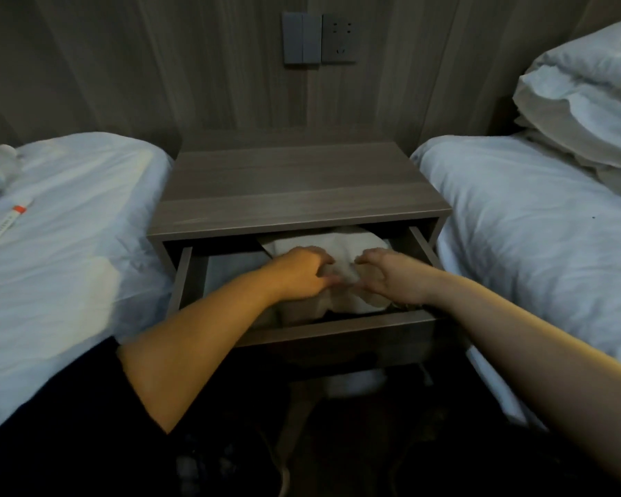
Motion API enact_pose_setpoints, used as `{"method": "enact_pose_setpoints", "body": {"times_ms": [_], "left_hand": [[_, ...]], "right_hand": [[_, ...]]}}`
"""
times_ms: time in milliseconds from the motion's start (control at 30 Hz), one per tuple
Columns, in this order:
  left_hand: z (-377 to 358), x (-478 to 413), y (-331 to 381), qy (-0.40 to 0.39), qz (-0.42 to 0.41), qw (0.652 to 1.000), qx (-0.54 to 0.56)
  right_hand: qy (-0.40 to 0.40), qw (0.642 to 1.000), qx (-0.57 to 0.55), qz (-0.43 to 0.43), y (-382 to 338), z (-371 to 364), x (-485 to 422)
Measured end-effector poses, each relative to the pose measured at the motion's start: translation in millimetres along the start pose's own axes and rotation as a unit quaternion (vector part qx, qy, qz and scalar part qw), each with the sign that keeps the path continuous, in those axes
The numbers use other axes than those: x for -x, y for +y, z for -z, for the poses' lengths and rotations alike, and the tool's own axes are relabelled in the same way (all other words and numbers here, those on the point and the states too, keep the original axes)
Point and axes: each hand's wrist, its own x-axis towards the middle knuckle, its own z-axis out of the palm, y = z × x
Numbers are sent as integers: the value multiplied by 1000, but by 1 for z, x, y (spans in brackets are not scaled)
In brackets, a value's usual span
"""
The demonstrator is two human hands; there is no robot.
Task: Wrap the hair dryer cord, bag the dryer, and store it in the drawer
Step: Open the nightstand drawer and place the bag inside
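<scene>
Head view: at frame centre I see the white bag lying inside the open drawer of the nightstand. My left hand and right hand, fingers curled, both pinch its bunched fabric.

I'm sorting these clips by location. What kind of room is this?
Probably a twin hotel or guest bedroom: two white-sheeted beds flank a wooden nightstand, with a switch and socket panel on the wall above.
</scene>
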Motion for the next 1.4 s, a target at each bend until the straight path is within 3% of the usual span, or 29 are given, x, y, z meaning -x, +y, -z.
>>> {"method": "enact_pose_setpoints", "body": {"times_ms": [100,233,367,700,967,1067,1267,1400], "left_hand": [[17,30,18,-90,-41,995,34],[24,53,38,-113,-104,979,-132],[9,54,47,-72,-131,979,-141],[-5,46,26,106,-33,987,-117],[-2,9,1,232,-18,961,-152],[13,-7,-11,254,7,946,-199],[32,-42,-36,125,81,973,-178],[24,-49,-45,164,60,965,-195]], "right_hand": [[15,997,-50,50,-9,7,41],[-22,997,-4,73,-18,3,75],[53,993,56,86,-18,-4,76],[162,973,139,88,-13,-15,41],[241,956,151,76,-5,-10,-10],[239,957,158,49,-11,1,-26],[180,972,152,-5,-22,24,-63],[140,977,162,-19,-18,26,-75]]}}
